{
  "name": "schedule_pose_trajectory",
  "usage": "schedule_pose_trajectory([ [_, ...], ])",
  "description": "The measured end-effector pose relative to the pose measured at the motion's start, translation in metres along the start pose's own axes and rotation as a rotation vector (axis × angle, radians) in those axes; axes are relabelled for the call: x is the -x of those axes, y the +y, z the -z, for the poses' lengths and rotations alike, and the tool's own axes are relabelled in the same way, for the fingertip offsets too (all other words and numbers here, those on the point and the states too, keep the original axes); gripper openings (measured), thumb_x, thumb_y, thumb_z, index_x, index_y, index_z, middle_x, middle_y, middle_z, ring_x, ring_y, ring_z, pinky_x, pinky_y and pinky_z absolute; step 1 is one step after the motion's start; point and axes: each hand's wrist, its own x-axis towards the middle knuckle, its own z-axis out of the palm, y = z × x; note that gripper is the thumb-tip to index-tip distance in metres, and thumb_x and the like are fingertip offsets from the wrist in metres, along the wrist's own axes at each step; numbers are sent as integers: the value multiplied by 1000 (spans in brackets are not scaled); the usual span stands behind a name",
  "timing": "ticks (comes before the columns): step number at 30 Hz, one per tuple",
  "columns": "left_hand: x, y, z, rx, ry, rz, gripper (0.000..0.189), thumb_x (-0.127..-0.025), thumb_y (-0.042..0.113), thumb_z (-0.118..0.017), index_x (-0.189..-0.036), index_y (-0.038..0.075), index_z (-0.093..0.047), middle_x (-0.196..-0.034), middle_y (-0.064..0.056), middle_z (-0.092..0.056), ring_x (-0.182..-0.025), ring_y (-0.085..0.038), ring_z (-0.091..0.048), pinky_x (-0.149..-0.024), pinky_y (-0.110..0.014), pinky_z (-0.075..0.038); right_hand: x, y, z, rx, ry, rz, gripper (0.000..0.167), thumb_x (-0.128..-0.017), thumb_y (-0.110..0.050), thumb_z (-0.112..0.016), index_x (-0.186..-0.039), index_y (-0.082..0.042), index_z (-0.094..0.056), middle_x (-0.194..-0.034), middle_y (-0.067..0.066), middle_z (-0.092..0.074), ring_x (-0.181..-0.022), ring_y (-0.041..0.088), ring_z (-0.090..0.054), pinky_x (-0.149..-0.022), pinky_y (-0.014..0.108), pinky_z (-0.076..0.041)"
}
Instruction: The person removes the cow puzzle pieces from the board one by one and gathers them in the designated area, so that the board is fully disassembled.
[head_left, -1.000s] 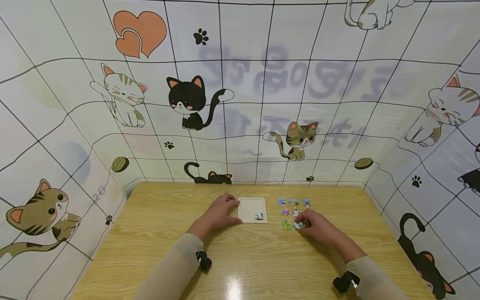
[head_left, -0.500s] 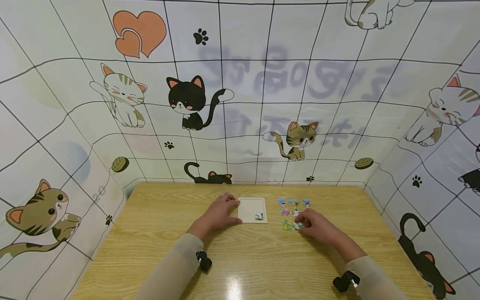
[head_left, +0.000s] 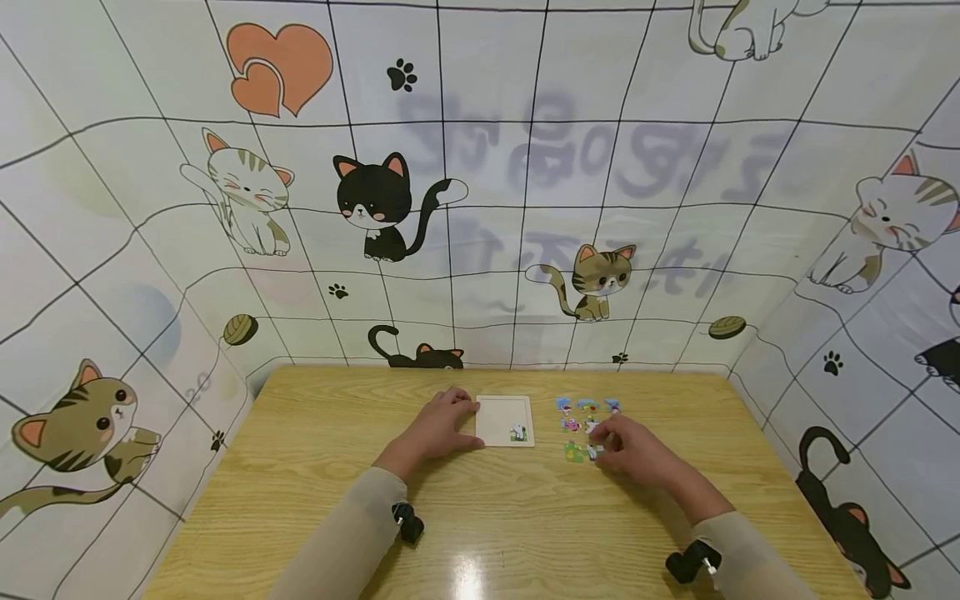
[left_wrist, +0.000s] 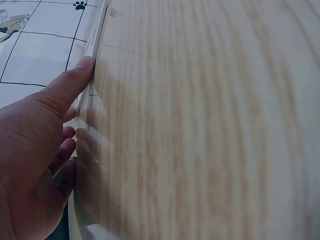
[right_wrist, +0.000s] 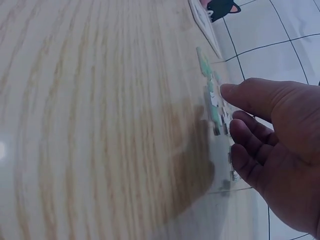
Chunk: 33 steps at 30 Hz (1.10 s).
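Observation:
A pale square puzzle tray (head_left: 495,417) lies on the table with one picture piece (head_left: 518,432) in its lower right corner. My left hand (head_left: 442,423) rests at the tray's left edge, thumb low and fingers higher up. In the left wrist view that hand's thumb (left_wrist: 70,87) is stretched out, and the tray is not visible. Right of the tray, my right hand (head_left: 636,450) hovers low over loose jigsaw pieces, fingertips at a white and green puzzle piece (head_left: 592,453) partly hidden by them. The right wrist view shows a gap between thumb and curved fingers, with pieces (right_wrist: 213,102) flat beyond.
Several loose pieces lie in rows: blue ones (head_left: 564,405) at the back, a pink one (head_left: 571,425) in the middle, a green one (head_left: 573,452) in front. The wooden table (head_left: 465,517) meets a cat-print cloth (head_left: 487,233) behind and at both sides.
My right hand's fingertips have shifted very slightly left and cover more of the white and green puzzle piece. My left hand and the tray have stayed in place.

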Motion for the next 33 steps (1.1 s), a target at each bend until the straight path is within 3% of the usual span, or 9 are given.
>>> schedule_pose_trajectory([
  [6, -1, -1, -1, -6, -5, 2, 75, -95, 50, -89, -157, 16, -64, -155, -7, -52, -142, -33, -48, -120, -56, -41, -8, -6, 0, -5, 22, 39, 25, -103, -10, -80, -125, -1, -72, -119, 12, -68, -91, 17, -59, -72, 31, -53],
  [13, -2, -3, -2, -14, -10, 3, 74, -95, 51, -88, -157, 16, -64, -155, -6, -52, -141, -32, -48, -120, -56, -41, -31, -21, -13, 9, 9, 164, 21, -104, -9, -78, -122, 1, -73, -117, 16, -65, -86, 15, -59, -68, 30, -53],
  [17, 0, -2, -1, -2, -7, 4, 74, -95, 50, -88, -156, 16, -64, -154, -6, -52, -141, -32, -48, -120, -56, -41, -46, -35, -24, 40, -18, 194, 26, -104, -9, -77, -127, 3, -71, -119, 19, -62, -84, 13, -57, -71, 31, -52],
  [23, 0, 0, 0, 4, -8, 5, 74, -95, 50, -88, -156, 16, -64, -154, -6, -52, -141, -33, -48, -120, -56, -41, -63, -51, -38, 151, -70, 199, 39, -105, -11, -78, -139, 5, -67, -127, 19, -58, -78, 8, -53, -71, 31, -51],
  [33, -2, -1, -2, -12, -16, 3, 74, -95, 52, -87, -156, 17, -65, -154, -6, -52, -141, -32, -48, -120, -56, -42, -81, -64, -54, 216, -109, 181, 56, -105, -14, -78, -153, 6, -57, -133, 17, -53, -73, 10, -53, -69, 32, -50],
])
